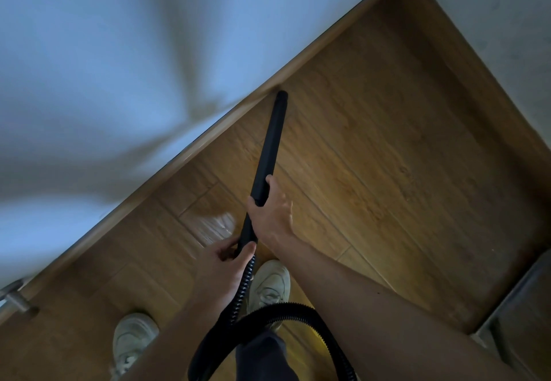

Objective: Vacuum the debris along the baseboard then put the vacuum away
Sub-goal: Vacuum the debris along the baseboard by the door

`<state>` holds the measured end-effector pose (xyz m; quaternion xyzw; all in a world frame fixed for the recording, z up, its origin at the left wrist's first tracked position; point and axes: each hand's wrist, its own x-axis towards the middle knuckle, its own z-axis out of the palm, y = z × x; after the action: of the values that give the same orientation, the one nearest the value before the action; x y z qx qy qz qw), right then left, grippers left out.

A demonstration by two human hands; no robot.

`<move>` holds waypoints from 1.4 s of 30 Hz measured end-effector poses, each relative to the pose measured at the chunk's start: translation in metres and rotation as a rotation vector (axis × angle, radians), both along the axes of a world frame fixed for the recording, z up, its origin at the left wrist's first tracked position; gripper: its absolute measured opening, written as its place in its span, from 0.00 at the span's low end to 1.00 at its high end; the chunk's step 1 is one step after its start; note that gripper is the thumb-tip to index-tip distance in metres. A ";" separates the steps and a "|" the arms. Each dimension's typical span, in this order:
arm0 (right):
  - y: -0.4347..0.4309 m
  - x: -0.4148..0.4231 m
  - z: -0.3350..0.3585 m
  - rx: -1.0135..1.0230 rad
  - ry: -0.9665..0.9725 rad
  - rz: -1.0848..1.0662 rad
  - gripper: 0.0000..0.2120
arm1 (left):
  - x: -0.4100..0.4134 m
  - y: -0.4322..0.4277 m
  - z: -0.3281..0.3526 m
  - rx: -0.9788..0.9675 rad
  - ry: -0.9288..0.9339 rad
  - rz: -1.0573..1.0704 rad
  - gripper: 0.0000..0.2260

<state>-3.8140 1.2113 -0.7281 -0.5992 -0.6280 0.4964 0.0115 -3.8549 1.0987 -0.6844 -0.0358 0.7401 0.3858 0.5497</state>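
A black vacuum wand (269, 145) slants up from my hands, its tip touching the floor right beside the wooden baseboard (226, 118). My right hand (269, 213) grips the wand's lower thick section. My left hand (222, 257) holds the wand's end where the black ribbed hose (243, 291) joins. The hose loops down between my feet and out of the bottom edge. The vacuum body is out of view. I cannot make out any debris on the floor.
A pale wall (104, 67) rises behind the baseboard. A second wall (507, 23) meets it at a corner at top right. A grey ledge (518, 315) lies at lower right. A metal doorstop (16, 298) sticks out at lower left. My white shoes (269, 285) stand on the wooden floor.
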 end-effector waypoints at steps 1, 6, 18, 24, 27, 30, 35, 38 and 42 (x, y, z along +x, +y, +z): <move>0.003 -0.002 -0.001 0.016 -0.017 0.003 0.13 | 0.000 0.005 -0.002 -0.008 0.006 0.005 0.10; 0.042 -0.008 -0.008 0.076 -0.064 0.006 0.11 | -0.004 0.046 -0.009 -0.007 0.024 0.011 0.10; 0.141 0.013 -0.009 0.115 -0.148 -0.025 0.12 | 0.015 0.138 -0.016 0.055 -0.123 0.031 0.08; 0.149 0.050 -0.008 0.072 -0.191 -0.150 0.16 | 0.039 0.148 -0.020 0.068 -0.130 -0.043 0.06; 0.140 0.076 -0.008 0.044 -0.223 -0.258 0.18 | 0.053 0.144 -0.021 0.090 -0.119 -0.133 0.08; 0.133 0.092 -0.007 0.028 -0.232 -0.342 0.19 | 0.064 0.140 -0.023 0.101 -0.081 -0.194 0.08; 0.124 0.088 -0.003 0.000 -0.209 -0.389 0.20 | 0.058 0.134 -0.016 0.096 -0.051 -0.220 0.07; 0.116 0.074 0.000 0.002 -0.189 -0.355 0.18 | 0.043 0.125 -0.009 0.070 -0.040 -0.211 0.06; 0.097 0.042 0.004 0.018 -0.120 -0.223 0.17 | 0.021 0.105 0.001 0.003 -0.013 -0.139 0.08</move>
<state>-3.7722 1.3085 -0.7237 -0.6940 -0.5613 0.4497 0.0344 -3.8339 1.2034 -0.6832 0.0140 0.7366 0.3473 0.5801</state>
